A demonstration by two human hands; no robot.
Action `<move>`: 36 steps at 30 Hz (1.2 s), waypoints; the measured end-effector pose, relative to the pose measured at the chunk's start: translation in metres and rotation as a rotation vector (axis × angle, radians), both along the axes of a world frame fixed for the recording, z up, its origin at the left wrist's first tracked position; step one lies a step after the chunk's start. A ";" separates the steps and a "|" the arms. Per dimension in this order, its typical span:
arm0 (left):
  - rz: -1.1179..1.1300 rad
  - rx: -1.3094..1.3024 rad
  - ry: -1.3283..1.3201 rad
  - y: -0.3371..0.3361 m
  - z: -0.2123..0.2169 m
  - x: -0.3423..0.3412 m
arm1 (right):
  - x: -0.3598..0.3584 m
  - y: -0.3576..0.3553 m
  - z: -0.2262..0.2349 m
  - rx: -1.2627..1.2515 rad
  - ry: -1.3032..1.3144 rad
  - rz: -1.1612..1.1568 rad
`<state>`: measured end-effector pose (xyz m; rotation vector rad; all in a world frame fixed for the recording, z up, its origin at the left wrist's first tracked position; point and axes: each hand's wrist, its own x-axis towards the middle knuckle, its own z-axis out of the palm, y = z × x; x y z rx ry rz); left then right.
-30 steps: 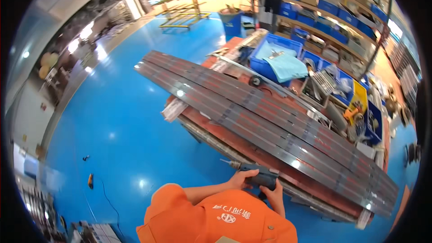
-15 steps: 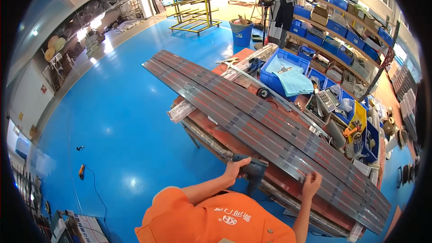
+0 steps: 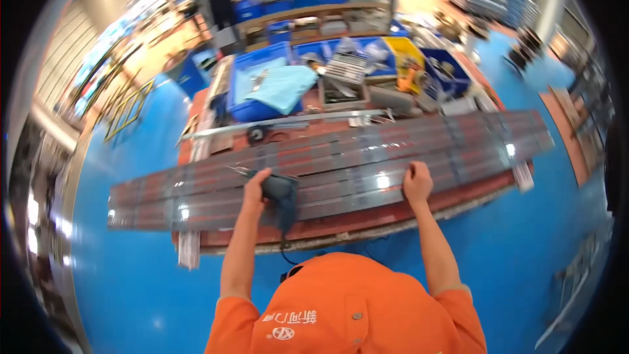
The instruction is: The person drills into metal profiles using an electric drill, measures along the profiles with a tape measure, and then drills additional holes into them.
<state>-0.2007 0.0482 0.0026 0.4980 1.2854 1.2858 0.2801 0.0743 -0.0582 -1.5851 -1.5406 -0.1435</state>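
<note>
Long grey profile strips lie side by side across the red-topped workbench. They carry reddish markings and have shiny bands of wrap around them. My left hand is closed around the front part of a dark power drill, holding it over the near strips. The drill's grip points toward me, with a cord hanging from its end. Over the near edge of the strips, right of centre, my right hand has its fingers curled together. Whatever those fingers may hold is hidden.
Behind the strips are a blue crate with light-blue cloth, a calculator, a yellow bin and a long metal bar. Shelving with blue bins stands beyond. A blue bucket stands at the far left.
My view has swung right, so the bench now lies crosswise before me. The drill in my left hand has moved from beside the bench edge to over the strips. My right hand stays curled.
</note>
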 end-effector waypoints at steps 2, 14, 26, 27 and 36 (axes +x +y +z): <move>0.163 -0.167 0.217 0.036 -0.008 -0.032 | -0.007 0.001 0.010 0.004 0.024 0.012; 0.011 -0.299 0.660 0.110 0.016 -0.032 | 0.002 0.002 0.003 -0.086 -0.057 -0.075; 0.320 -0.001 0.560 0.041 0.017 0.000 | -0.129 0.118 0.037 -0.121 -0.232 0.177; 0.344 0.070 0.524 0.026 0.014 0.006 | -0.137 0.123 0.029 -0.082 -0.258 0.075; 0.582 0.083 0.598 -0.206 -0.030 0.028 | -0.152 -0.082 0.061 0.012 -0.388 1.542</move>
